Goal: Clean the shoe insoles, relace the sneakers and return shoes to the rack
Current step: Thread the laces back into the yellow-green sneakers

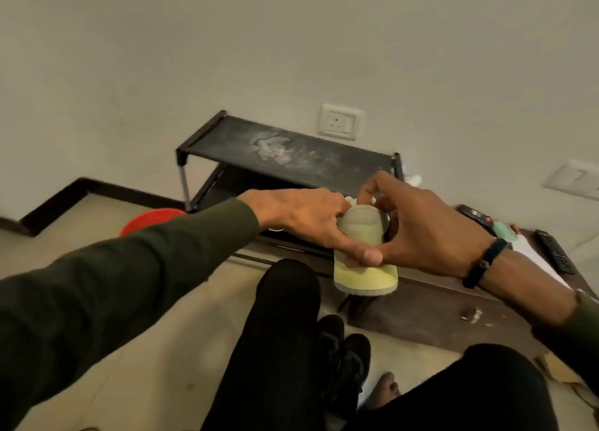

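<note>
Rack behind; hands masking sneaker.

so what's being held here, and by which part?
A pale yellow sneaker, by both hands. The right hand pinches its side and top near the opening; the left hand grips the opposite side.

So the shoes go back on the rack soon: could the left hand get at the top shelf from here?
Probably yes. The left hand is just in front of the top shelf, nothing lies between, but it is gripping the yellow shoe and would have to let go.
</note>
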Tool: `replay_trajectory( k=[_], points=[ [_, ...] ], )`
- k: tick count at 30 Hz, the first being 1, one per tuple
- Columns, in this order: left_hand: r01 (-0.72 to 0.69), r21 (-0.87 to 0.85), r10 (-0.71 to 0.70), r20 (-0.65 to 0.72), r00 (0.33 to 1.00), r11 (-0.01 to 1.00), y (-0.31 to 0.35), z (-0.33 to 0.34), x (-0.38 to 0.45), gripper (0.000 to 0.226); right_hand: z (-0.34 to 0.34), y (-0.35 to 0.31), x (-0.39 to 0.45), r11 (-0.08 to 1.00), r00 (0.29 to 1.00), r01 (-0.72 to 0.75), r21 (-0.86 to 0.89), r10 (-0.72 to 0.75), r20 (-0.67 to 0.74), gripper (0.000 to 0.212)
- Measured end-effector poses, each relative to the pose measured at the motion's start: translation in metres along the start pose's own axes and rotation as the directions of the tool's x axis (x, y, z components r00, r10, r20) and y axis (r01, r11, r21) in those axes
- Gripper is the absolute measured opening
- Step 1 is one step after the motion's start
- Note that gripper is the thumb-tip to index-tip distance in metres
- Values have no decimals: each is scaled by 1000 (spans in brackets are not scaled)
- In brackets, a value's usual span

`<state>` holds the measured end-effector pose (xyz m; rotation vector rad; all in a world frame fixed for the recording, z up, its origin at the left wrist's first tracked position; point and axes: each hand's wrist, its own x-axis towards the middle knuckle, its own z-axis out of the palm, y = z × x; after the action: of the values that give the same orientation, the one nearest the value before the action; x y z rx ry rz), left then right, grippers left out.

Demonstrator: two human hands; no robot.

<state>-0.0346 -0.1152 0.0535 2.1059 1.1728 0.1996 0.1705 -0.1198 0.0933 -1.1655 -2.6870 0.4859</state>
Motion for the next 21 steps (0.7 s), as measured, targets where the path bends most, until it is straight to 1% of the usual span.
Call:
replay_trajectory(
  k=[1,2,4,5,7,9,12,13,14,15,16,17,18,19,20,21],
  points=[
    [21,9,-21,-13,1000,1000,-6,-5,-14,86,3,-13,10,999,999,34,11,-34,9,61],
    [40,4,-40,-57,998,999,-16,-9,-33,83,9,-28,24,997,997,75,13,-75,24,58],
    [67,10,-64,-220,973,998,-34,-15,-72,79,22,-56,50,991,990,137,9,-137,44,48],
    [87,51,-66,-317,946,995,-44,-15,-91,81,29,-70,60,987,986,158,27,-160,51,44],
    [169,161,-69,-495,866,972,-67,-11,-124,86,47,-96,80,978,978,187,96,-194,75,39],
    [238,166,-87,-617,782,957,-94,0,-156,86,73,-117,100,969,971,188,162,-208,118,42],
    [258,80,-119,-733,670,963,-133,28,-196,76,123,-140,126,956,960,162,244,-210,184,48],
    [247,15,-148,-767,625,969,-145,41,-207,71,142,-146,132,952,954,149,266,-209,215,46],
    [229,-85,-203,-800,564,970,-159,57,-218,62,165,-150,138,954,945,128,271,-200,260,42],
    [207,-212,-289,-824,488,955,-173,76,-227,52,188,-155,141,960,934,105,261,-185,306,40],
    [199,-338,-391,-820,417,920,-186,96,-234,42,211,-157,144,966,925,82,246,-166,343,39],
    [213,-453,-500,-788,360,866,-201,118,-239,35,238,-160,146,970,914,62,237,-151,376,39],
    [243,-530,-583,-746,322,813,-216,139,-241,32,263,-161,147,970,905,42,240,-139,401,38],
    [283,-581,-646,-701,303,763,-231,159,-243,29,289,-162,148,966,891,17,257,-131,434,36],
    [317,-603,-681,-666,305,732,-243,177,-243,26,311,-162,149,961,878,-25,277,-111,466,33],
    [345,-614,-704,-629,330,710,-253,192,-241,25,330,-161,150,955,862,-74,286,-83,501,31]
  ],
)
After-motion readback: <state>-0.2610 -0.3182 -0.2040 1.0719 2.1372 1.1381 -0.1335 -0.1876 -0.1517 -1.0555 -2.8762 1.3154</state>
